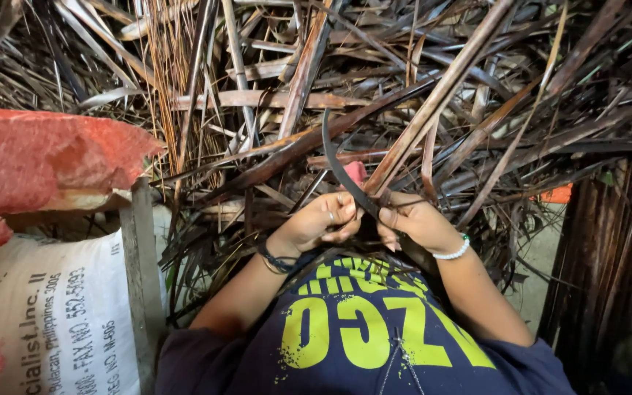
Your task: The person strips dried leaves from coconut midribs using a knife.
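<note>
While the pile of dried palm leaves [404,95] fills the whole upper frame from edge to edge, open room is scarce: brown strips cross at every angle and reach down to both hands. Left side is closed off by a red sack [31,157] lying on top of a white printed sack [53,314], with a grey upright post [139,271] at their right edge. Right side: a dark bundle of stalks [597,249] stands upright, with a band of pale floor [543,271] showing between it and the right forearm, the only bare gap seen.

Both hands meet at centre, close to the chest, just above the navy shirt [360,329]. Left hand [323,219], ring on one finger and dark band at the wrist, is curled with fingers pinched on a dark leaf strip [338,164]. Right hand [412,219], white bead bracelet at the wrist, is also closed, fingers gripping the same strip where it passes between the two hands. Strip arcs up and leftward from the grip, its free end curving over the pile. A small pink object [356,172] lies just behind the hands, partly hidden.
</note>
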